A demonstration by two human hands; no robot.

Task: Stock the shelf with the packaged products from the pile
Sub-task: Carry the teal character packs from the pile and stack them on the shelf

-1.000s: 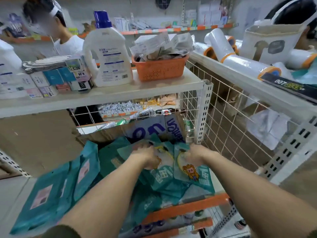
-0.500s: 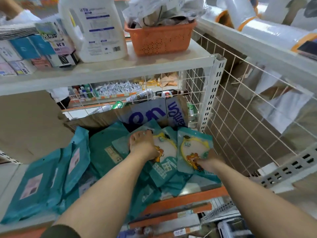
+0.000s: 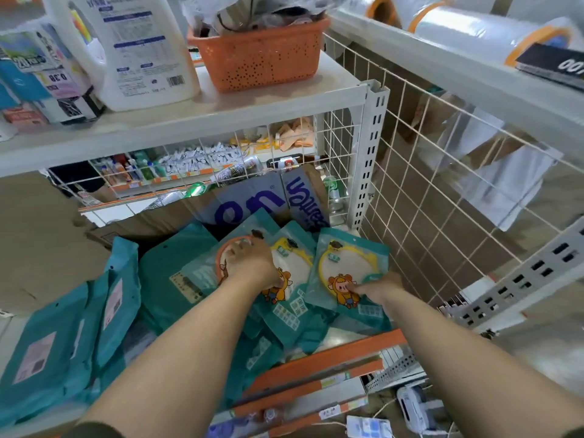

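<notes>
Packets: flat teal pouches, each with a clear round window, a coloured ring inside and a cartoon figure printed below it; the backs are plain teal with a pale label.
Position: three lie face up at the far right of the lower shelf (image 3: 331, 346), overlapping one another, in front of a cardboard box (image 3: 252, 200).
Right packet (image 3: 347, 263): yellow ring, tilted, just beside the wire mesh wall (image 3: 426, 200).
Middle packet (image 3: 294, 270): yellow ring, partly covered by the left grip.
Orange-ring packet (image 3: 205, 273): leftmost of the three, mostly under the left grip.
Pile (image 3: 63, 343): more pouches, back side up, stacked loosely at the near left of the same shelf.
Left grip (image 3: 252, 263): knuckles up, fingers bent down onto the orange-ring packet's window; cannot tell whether it has hold of the pouch or only rests on it.
Right grip (image 3: 377, 289): closed narrowly on the near edge of the right packet, one digit flat across the cartoon figure, the rest hidden under the pouch.
Upper shelf (image 3: 221, 118): white detergent bottle (image 3: 136, 49), orange basket (image 3: 259, 58) to its right.
Far right: clear film rolls (image 3: 474, 30) on another shelf.
</notes>
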